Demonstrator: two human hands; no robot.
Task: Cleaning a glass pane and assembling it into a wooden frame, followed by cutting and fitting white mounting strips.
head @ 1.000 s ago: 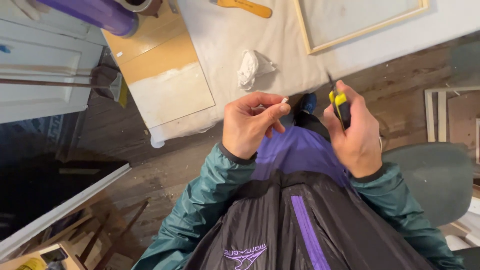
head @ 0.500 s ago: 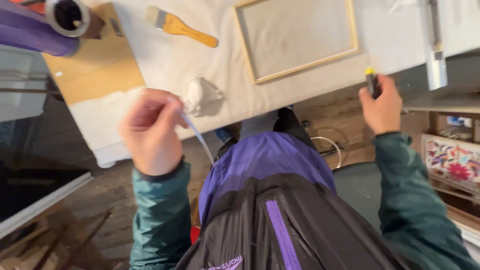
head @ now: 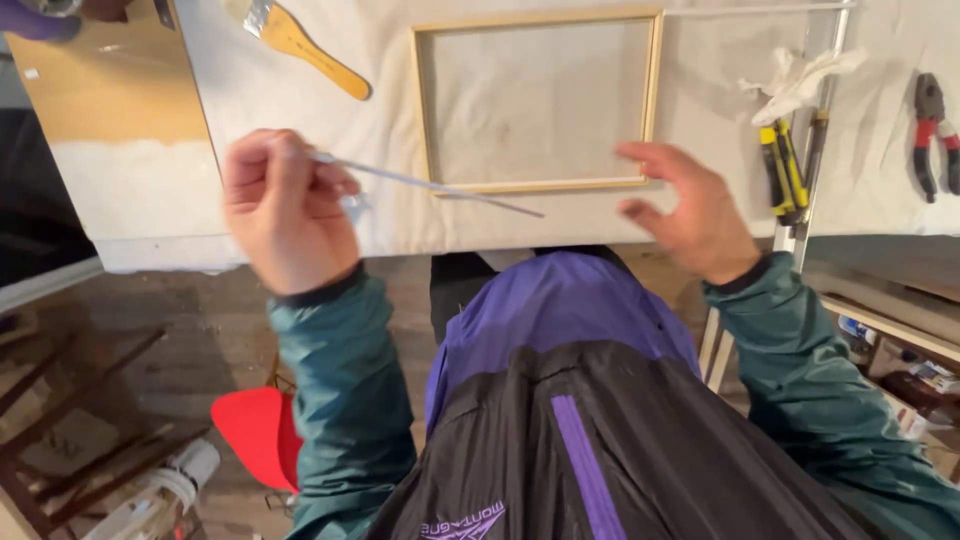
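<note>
A paintbrush (head: 305,50) lies at the far left of the cloth-covered surface (head: 250,100). Your left hand (head: 285,210) pinches a thin strip (head: 430,185) that slants rightward over the wooden frame (head: 537,100). Your right hand (head: 690,210) hovers with fingers spread, grip empty. Further right lie a yellow knife (head: 778,172) and pliers (head: 932,135).

A thin, pale strip (head: 430,185), pinched at one end; it slants across the wooden frame's (head: 538,185) lower rail.
</note>
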